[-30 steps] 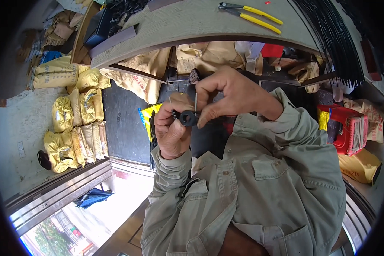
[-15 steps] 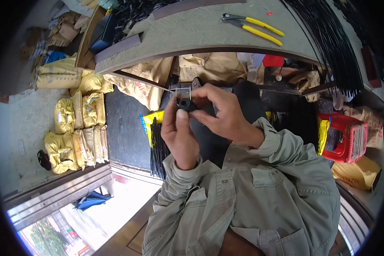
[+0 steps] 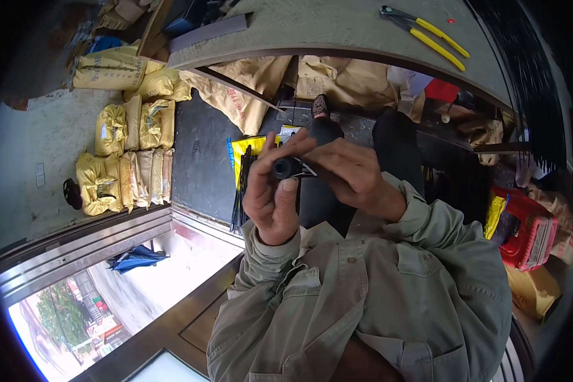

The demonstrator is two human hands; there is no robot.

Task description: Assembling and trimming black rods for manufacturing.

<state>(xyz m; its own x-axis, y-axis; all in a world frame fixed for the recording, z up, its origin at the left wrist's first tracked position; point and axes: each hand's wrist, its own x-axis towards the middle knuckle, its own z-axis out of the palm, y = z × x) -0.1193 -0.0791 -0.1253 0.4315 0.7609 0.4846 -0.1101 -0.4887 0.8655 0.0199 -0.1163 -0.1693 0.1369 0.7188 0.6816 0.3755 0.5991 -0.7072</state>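
Observation:
A small black round-ended part with a hole in its face [image 3: 286,168] is held up in front of my body. My left hand [image 3: 268,200] has its thumb beneath the part and its fingers along the side and top, two fingertips pointing up. My right hand [image 3: 353,170] comes in from the other side, fingers pressed together over the part's right end. A thin, shiny strip [image 3: 308,170] shows between that end and the right fingers. The right fingertips and thumb are partly hidden, so their exact grip is unclear.
Yellow-handled pliers [image 3: 430,38] and a flat grey bar [image 3: 209,32] lie on the workbench [image 3: 325,28]. Long black strips [image 3: 522,89] hang over its right end. A red plastic stool [image 3: 522,226] stands at right, yellow sacks [image 3: 111,130] at left. Black strips [image 3: 240,191] lean beside my left hand.
The view has shifted, so the bench sits higher and further right. The black part has turned, and the upright metal prongs seen earlier no longer show. My right fingers have straightened over it.

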